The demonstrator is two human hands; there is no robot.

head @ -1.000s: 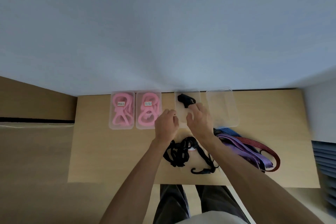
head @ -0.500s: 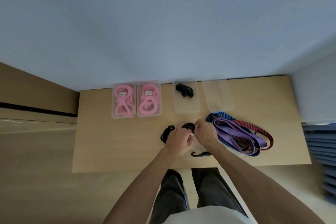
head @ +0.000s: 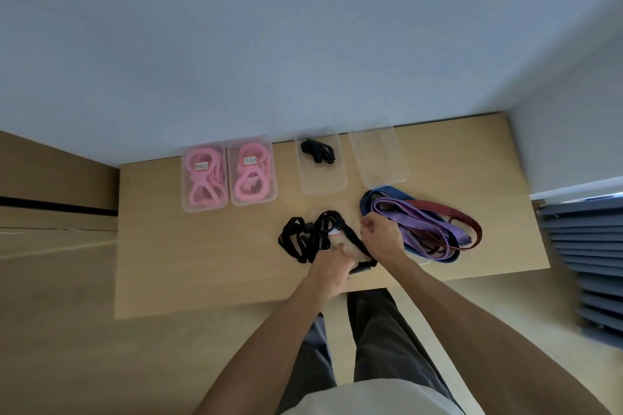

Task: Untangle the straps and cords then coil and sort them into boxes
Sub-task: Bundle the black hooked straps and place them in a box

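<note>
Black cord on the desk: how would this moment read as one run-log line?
step: untangling | black cord: on desk, gripped by both hands | left hand | right hand | third box: one black coil

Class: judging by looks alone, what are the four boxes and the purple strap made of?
Boxes: probably clear, slightly frosted plastic, since the table shows through the walls. Purple strap: seemingly flat woven webbing, matte, lying in soft folded loops; the weave is too small to confirm.

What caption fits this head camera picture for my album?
Two hands, left hand and right hand, work a tangled black strap on the table.
</note>
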